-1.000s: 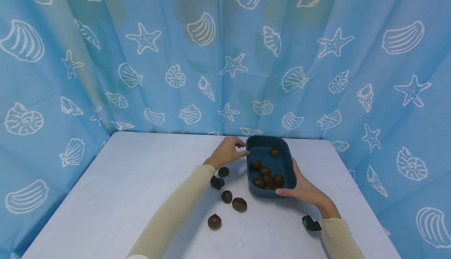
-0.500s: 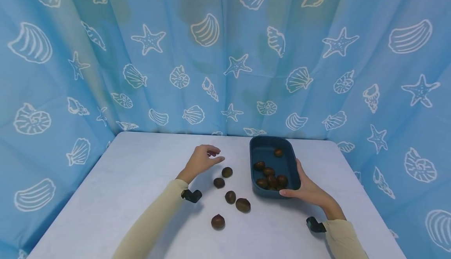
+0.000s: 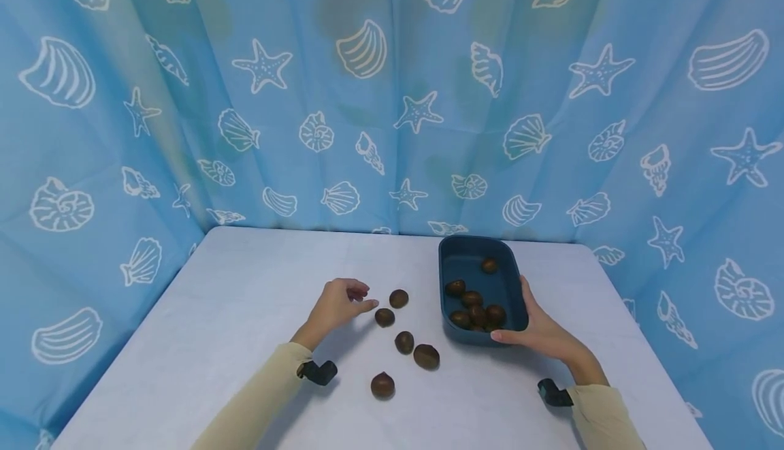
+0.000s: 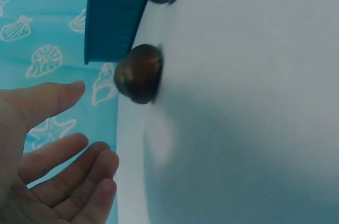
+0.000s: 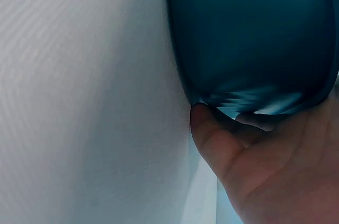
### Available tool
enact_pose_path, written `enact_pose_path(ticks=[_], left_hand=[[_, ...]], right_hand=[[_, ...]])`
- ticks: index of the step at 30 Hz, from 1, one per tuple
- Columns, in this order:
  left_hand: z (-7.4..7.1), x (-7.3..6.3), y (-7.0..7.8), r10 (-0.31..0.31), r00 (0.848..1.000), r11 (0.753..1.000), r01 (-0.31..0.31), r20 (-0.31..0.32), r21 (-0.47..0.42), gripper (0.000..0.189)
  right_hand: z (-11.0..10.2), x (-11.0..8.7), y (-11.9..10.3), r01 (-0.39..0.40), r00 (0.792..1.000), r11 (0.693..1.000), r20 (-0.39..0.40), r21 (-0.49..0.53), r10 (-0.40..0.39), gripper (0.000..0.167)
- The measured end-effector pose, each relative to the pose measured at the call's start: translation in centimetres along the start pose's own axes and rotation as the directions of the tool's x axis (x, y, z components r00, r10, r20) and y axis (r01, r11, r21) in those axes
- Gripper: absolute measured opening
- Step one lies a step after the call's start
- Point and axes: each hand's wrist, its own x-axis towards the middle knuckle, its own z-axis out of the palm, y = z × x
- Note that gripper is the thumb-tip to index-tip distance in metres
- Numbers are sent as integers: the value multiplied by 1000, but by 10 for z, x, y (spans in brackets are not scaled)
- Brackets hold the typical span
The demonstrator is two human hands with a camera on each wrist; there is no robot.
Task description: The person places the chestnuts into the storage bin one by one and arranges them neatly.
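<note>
Several brown chestnuts (image 3: 427,357) lie loose on the white table. My left hand (image 3: 335,308) hovers just left of two of them, a farther chestnut (image 3: 399,298) and a closer chestnut (image 3: 384,317). Its fingers are loosely bent, with thumb and fingertips apart and nothing between them, as the left wrist view also shows. With thumb and fingers spread round its near right corner, my right hand (image 3: 545,331) holds a dark blue rectangular container (image 3: 442,266). Inside are several more chestnuts (image 3: 471,299), mostly bunched at the near end.
One chestnut (image 3: 382,385) lies closest to the table's front, apart from the others. A blue curtain (image 3: 367,109) with white shell and starfish prints hangs behind the table (image 3: 257,266) and along both sides. Each wrist wears a small black camera (image 3: 318,372).
My left hand has moved away from the container's left rim, leftward and then nearer to me, over beside the loose chestnuts. The right hand keeps holding the container. The head view has shifted slightly.
</note>
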Motion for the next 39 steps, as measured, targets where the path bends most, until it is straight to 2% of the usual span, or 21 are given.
enact_pose_path(ticks=[7, 11, 18, 24, 29, 39], left_hand=[[8, -11, 1, 13, 999, 1000, -13, 46, 1, 36], [17, -13, -2, 51, 994, 998, -54, 92, 23, 38], [32, -14, 2, 59, 989, 995, -69, 138, 66, 44], [34, -12, 9, 106, 983, 988, -120, 148, 93, 41], [33, -10, 10, 108, 982, 984, -127, 157, 122, 38], [28, -8, 8, 134, 984, 978, -150, 116, 145, 25]], right_hand=[[0, 0, -3, -9, 1000, 1000, 7, -10, 9, 133], [0, -2, 1, -7, 1000, 1000, 5, -16, 7, 133], [0, -5, 4, -15, 1000, 1000, 13, -1, 15, 132], [-1, -4, 5, -22, 1000, 1000, 10, -8, 22, 132], [-1, -2, 5, -20, 1000, 1000, 11, -11, 20, 132], [0, 2, 2, -13, 1000, 1000, 0, -17, 13, 133]])
